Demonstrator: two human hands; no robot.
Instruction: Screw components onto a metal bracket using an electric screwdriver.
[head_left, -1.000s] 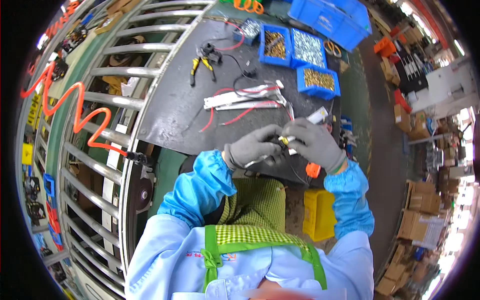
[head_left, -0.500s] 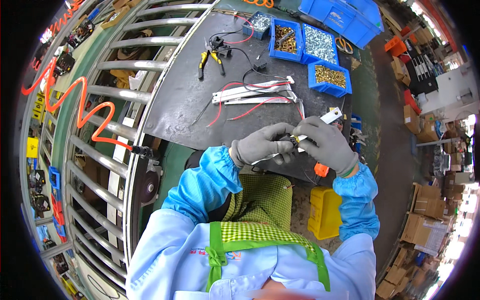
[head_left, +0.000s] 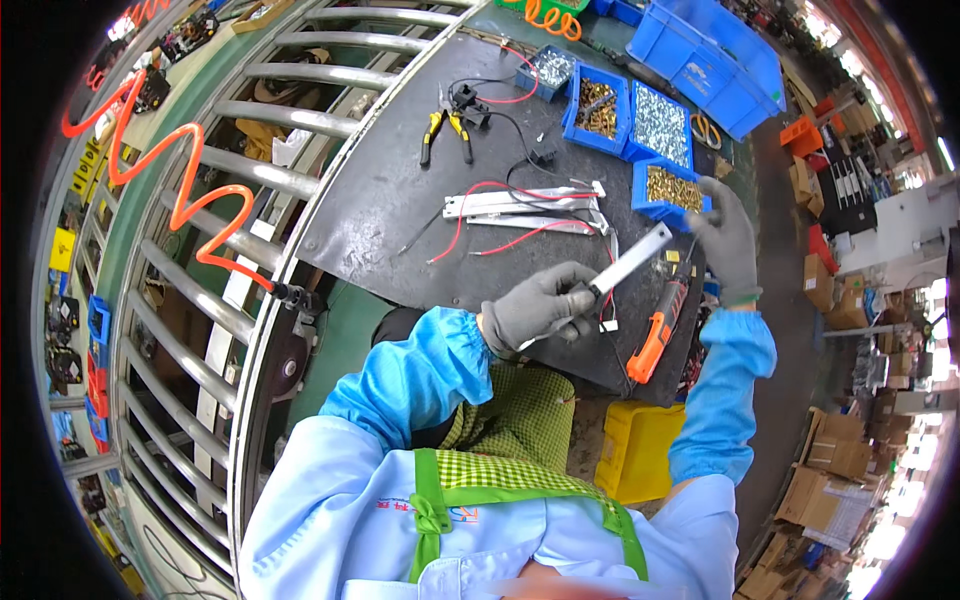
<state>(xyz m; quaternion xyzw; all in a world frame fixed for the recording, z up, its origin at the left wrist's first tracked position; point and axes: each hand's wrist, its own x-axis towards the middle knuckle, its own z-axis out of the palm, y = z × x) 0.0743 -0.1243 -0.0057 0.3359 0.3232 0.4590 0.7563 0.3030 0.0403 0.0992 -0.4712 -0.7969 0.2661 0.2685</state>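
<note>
My left hand point(head_left: 540, 308), in a grey glove, is closed round the lower end of a white metal strip point(head_left: 632, 260), which points up and to the right. A thin red wire hangs beside the strip. My right hand point(head_left: 728, 240), also gloved, is at the right edge of a small blue bin point(head_left: 655, 208) of brass-coloured screws point(head_left: 674, 188). Its fingers reach over the rim, apart, with nothing visible in them. Several more white metal strips point(head_left: 520, 208) with red and black wires lie on the black table, beyond my left hand.
An orange-and-grey power screwdriver point(head_left: 655, 335) lies at the table's right. Yellow-handled pliers point(head_left: 445, 135) lie further back. More blue bins point(head_left: 600, 108) of small hardware and a large blue crate point(head_left: 705, 65) stand behind. A yellow bin point(head_left: 637, 452) is below the table edge, metal rollers point(head_left: 260, 175) at left.
My right hand has left the strip and moved up and right to the screw bin. My left hand still holds the strip. The view has shifted slightly, and the power screwdriver shows more fully.
</note>
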